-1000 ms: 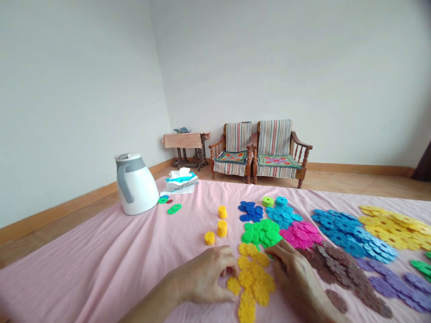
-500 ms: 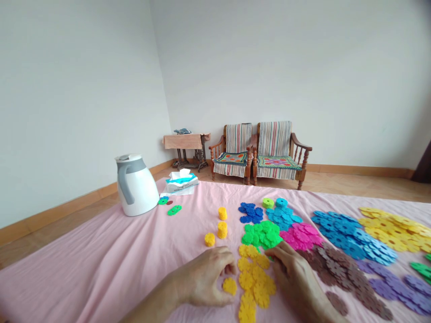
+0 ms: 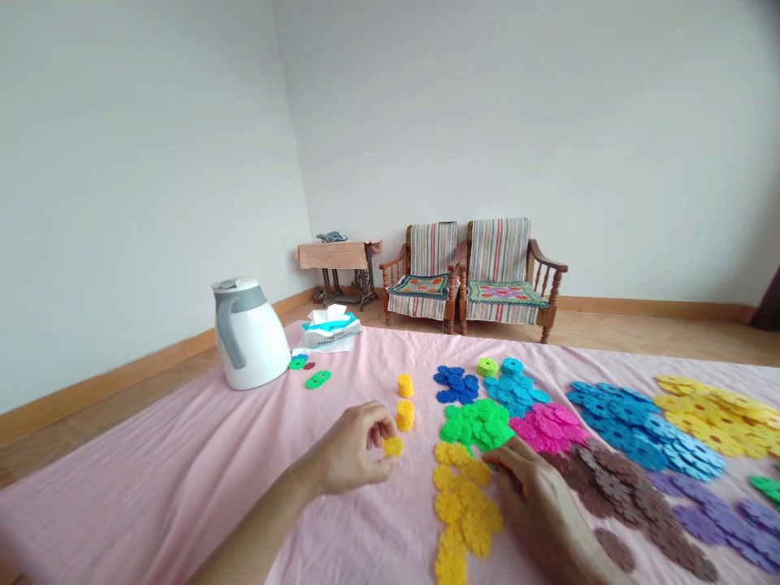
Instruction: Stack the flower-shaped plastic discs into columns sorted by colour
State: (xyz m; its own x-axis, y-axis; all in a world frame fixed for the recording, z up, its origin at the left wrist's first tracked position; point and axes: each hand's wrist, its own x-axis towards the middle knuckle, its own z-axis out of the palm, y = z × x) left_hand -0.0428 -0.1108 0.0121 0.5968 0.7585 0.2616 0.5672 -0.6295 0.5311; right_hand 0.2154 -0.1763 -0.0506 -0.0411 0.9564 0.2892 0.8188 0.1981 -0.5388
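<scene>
My left hand (image 3: pixel 350 451) pinches a yellow flower-shaped plastic disc (image 3: pixel 393 446) between thumb and fingers, just above the cloth. Close beyond it stand two short stacks of yellow discs, a nearer stack (image 3: pixel 405 416) and a farther stack (image 3: pixel 405 385). The lower stack seen earlier is hidden behind my left fingers. My right hand (image 3: pixel 533 496) is curled at the right edge of a loose pile of yellow discs (image 3: pixel 466 504), its fingertips touching the pile. Whether anything is between those fingers is hidden.
Piles of green (image 3: pixel 478 422), dark blue (image 3: pixel 454 383), pink (image 3: pixel 552 426) and brown discs (image 3: pixel 634 496) lie on the pink cloth (image 3: pixel 183 455). At the left stand a white jug (image 3: pixel 259 349) and a tissue pack (image 3: pixel 332 327). Two wooden chairs (image 3: pixel 509 280) are beyond.
My left hand has picked up the single yellow disc beside the pile and moved it forward and left toward the stacks. My right hand has stayed by the yellow pile.
</scene>
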